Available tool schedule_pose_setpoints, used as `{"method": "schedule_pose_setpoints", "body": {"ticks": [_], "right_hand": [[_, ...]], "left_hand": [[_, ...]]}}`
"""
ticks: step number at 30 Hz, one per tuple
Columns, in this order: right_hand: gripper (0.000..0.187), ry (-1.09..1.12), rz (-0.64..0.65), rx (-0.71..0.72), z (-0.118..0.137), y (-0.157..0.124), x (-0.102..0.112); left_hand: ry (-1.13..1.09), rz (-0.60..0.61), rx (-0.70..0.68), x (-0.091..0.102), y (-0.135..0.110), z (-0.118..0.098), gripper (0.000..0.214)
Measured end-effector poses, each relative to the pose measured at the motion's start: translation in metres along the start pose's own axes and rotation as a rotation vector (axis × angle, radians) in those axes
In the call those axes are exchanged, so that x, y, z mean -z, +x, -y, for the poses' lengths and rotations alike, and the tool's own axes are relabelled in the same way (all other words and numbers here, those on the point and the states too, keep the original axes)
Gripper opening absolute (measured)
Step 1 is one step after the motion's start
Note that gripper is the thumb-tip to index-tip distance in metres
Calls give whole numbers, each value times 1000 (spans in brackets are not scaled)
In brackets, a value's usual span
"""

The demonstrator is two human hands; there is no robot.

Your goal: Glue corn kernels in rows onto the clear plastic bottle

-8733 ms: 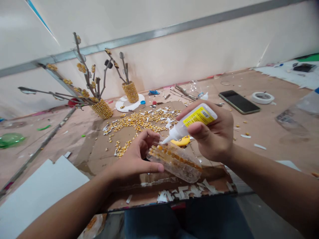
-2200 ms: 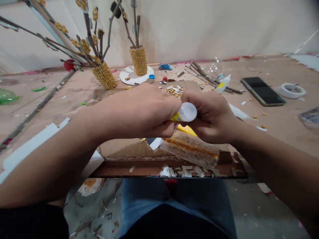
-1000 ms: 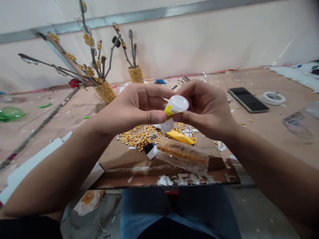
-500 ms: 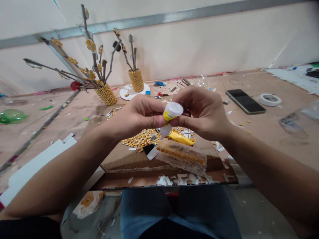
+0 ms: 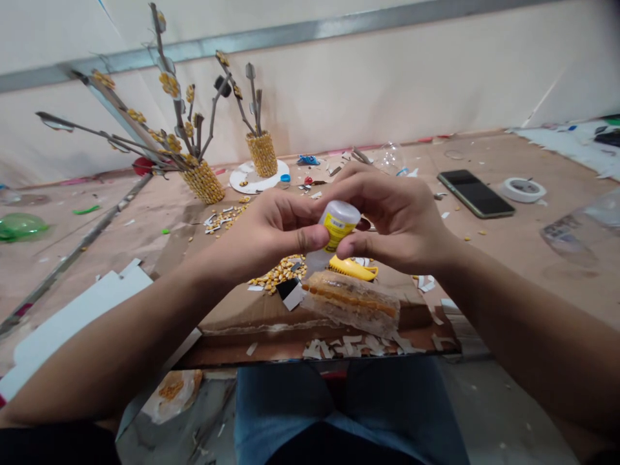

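Between my two hands is a small white glue bottle (image 5: 339, 223) with a yellow label, its flat base tipped up toward me. My left hand (image 5: 285, 226) pinches it from the left, thumb on the label. From the right, my right hand (image 5: 392, 223) grips it too, thumb on the label's lower edge; its other fingers are partly hidden behind. Below lies a clear plastic piece (image 5: 351, 302) with a row of corn kernels along it. A yellow toothed hair clip (image 5: 356, 268) and a heap of corn kernels (image 5: 278, 276) lie just behind that.
Two kernel-covered pots, one at left (image 5: 203, 183) and one on a white disc (image 5: 262, 155), hold twigs. A phone (image 5: 476, 193) and a tape roll (image 5: 523, 190) lie to the right. White scraps (image 5: 358, 347) line the cardboard's front edge. A green plastic piece (image 5: 22, 226) sits far left.
The bottle has turned slightly, so more of its yellow label faces me. Both hands have shifted a little, and the right thumb sits lower on the bottle. The whole view has moved slightly.
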State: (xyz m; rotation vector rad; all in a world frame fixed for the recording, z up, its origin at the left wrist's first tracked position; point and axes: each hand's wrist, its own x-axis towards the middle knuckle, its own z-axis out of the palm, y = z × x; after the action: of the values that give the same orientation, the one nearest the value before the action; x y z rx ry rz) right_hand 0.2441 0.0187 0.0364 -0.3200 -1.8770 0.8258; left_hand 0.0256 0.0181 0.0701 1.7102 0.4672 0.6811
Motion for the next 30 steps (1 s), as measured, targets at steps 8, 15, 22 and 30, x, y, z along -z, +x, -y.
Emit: {"method": "schedule_pose_setpoints", "body": {"ticks": [8, 15, 22, 30], "right_hand": [[38, -145, 115, 36, 8, 2, 9], [24, -270, 277, 79, 18, 1, 8], [24, -254, 282, 103, 15, 3, 7], [29, -234, 143, 38, 13, 3, -4]], "left_hand": [[166, 151, 69, 13, 4, -10, 41], [279, 201, 91, 13, 1, -8, 39], [201, 220, 65, 7, -1, -8, 35], [280, 191, 43, -2, -3, -12, 21]]}}
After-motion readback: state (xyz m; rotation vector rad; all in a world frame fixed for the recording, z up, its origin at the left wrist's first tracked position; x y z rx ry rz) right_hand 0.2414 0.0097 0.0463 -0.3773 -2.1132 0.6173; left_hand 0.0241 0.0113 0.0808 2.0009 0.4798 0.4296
